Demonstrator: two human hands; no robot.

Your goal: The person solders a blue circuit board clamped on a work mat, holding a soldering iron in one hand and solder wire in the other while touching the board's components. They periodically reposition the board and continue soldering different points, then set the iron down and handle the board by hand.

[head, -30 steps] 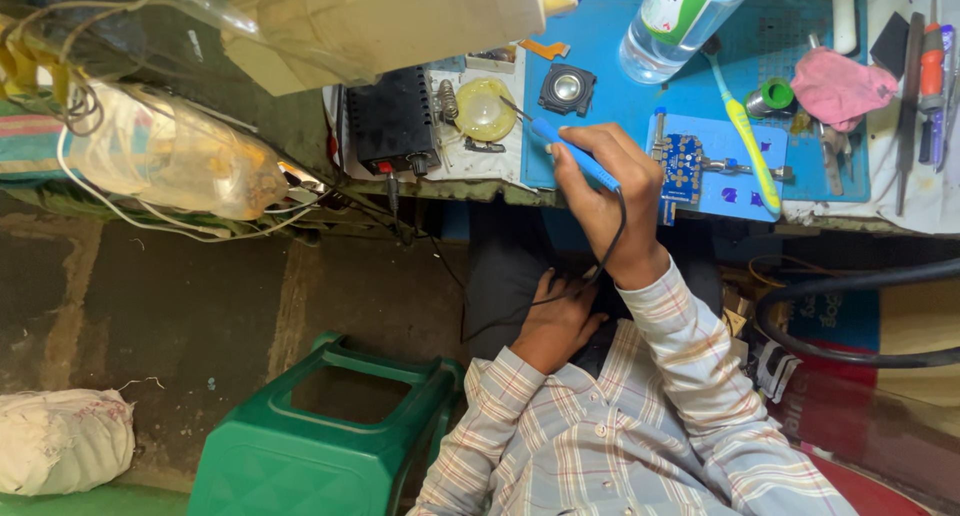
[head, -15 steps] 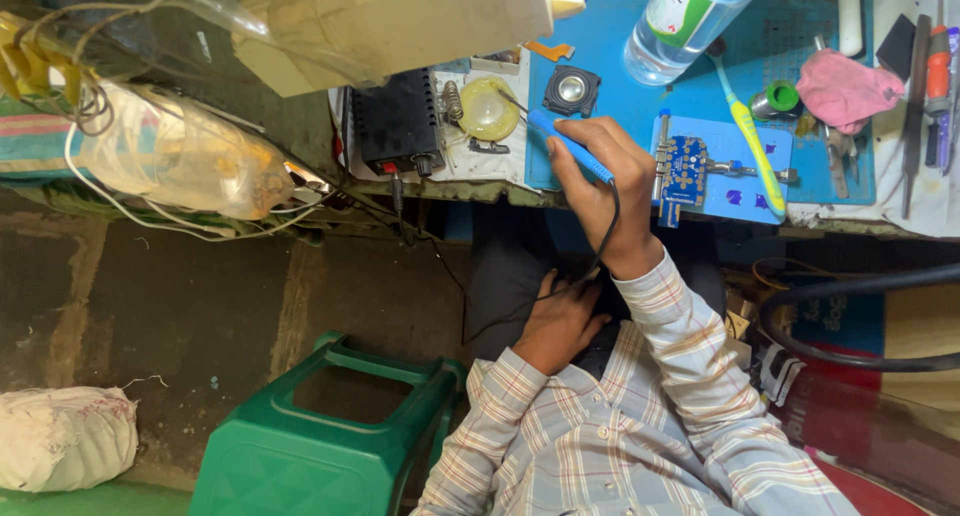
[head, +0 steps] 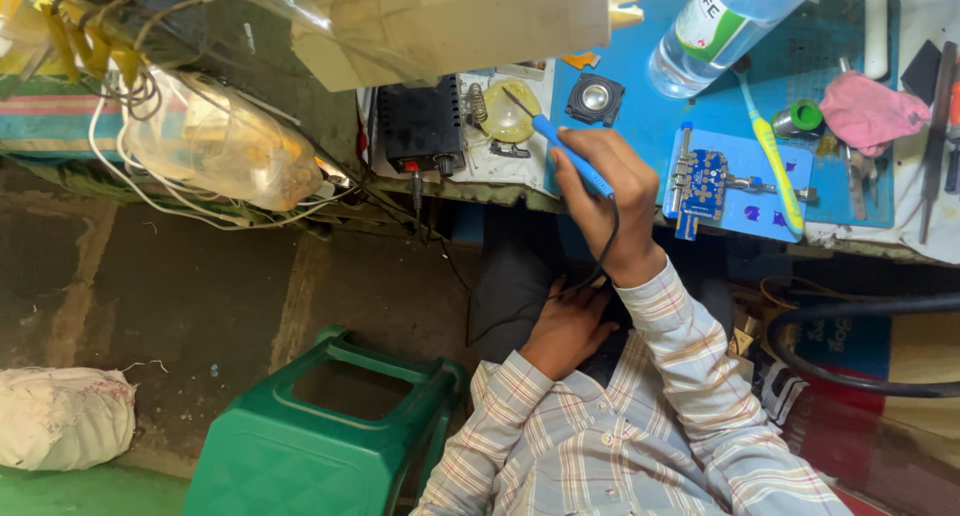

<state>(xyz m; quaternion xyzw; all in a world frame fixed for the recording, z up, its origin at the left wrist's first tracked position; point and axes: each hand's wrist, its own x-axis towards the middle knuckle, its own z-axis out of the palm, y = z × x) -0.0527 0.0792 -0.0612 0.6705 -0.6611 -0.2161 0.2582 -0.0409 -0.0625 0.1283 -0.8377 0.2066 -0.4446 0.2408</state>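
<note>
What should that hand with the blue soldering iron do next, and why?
Probably wipe the tip. The right hand holds the blue soldering iron with its tip at the yellowish cleaning pad, away from the circuit board clamped on the blue mat. The left hand rests low, in the lap.

Bright, even light on the bench — floor dimmer, focus sharp.

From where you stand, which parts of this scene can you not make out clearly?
Head view:
- Soldering iron in the right hand: the tip is too small to tell if it touches the yellow pad.
- Left hand: dark shadow hides what it rests on.
- Water bottle: its bottom is cut off by the top edge.
- Black hose: cut off by the right edge.
</note>
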